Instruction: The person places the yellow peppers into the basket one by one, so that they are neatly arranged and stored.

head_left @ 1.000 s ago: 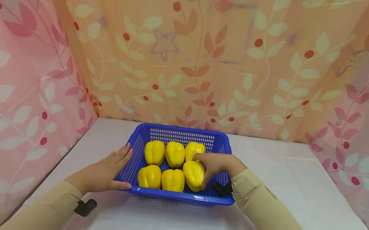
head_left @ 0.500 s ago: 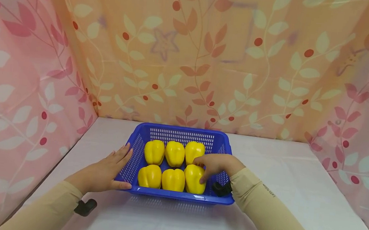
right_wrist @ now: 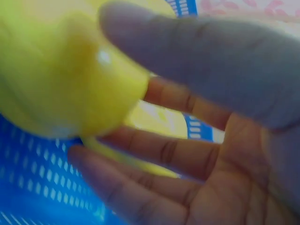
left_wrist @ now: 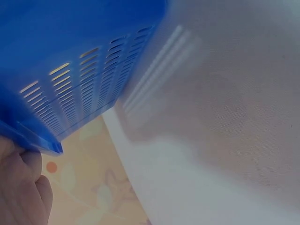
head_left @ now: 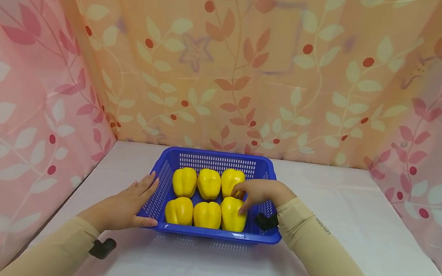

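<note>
A blue plastic basket [head_left: 212, 233] holds several yellow bell peppers in two rows, among them a back-left one [head_left: 184, 181] and a front-middle one [head_left: 207, 215]. My left hand [head_left: 128, 204] rests on the basket's left rim, fingers straight and thumb at the front corner. Over the front-right bell pepper [head_left: 233, 217] is my right hand [head_left: 257, 192], its fingers loose and spread around the upper right side. In the right wrist view, the thumb lies in front of that pepper and the fingers stretch behind it. Whether the fingertips touch it is unclear from the blur.
The basket stands on a white-covered table [head_left: 338, 202]. A patterned orange curtain [head_left: 231, 68] hangs behind, with pink patterned cloth [head_left: 21, 92] at both sides. Dark wrist devices [head_left: 102, 248] are worn on both arms.
The front-right pepper went from tilted in my right hand to upright in the front row. The right fingers have since loosened and the hand has risen slightly. My left hand stays put.
</note>
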Demonstrator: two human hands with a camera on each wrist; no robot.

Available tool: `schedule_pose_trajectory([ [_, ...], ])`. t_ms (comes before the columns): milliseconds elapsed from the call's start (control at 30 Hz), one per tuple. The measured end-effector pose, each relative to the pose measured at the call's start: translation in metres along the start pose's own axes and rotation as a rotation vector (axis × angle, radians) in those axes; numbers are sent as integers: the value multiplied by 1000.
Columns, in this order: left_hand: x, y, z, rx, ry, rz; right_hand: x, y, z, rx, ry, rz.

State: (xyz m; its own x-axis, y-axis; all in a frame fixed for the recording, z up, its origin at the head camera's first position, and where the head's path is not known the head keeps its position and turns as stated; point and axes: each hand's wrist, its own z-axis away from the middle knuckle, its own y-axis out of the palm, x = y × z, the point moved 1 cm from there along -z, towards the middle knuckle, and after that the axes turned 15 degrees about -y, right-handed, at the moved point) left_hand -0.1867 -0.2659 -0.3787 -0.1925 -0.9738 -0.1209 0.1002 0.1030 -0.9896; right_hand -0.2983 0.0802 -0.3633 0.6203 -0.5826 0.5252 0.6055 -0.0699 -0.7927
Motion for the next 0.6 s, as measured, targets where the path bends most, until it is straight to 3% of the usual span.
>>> schedule_pose_trajectory([
  [333,6,-2,0,33,-14,19,-1,-26,11,-80,-65,-41],
  [600,7,-10,-6,24,-37,-38,-5,-53,41,-250,-170,-7],
])
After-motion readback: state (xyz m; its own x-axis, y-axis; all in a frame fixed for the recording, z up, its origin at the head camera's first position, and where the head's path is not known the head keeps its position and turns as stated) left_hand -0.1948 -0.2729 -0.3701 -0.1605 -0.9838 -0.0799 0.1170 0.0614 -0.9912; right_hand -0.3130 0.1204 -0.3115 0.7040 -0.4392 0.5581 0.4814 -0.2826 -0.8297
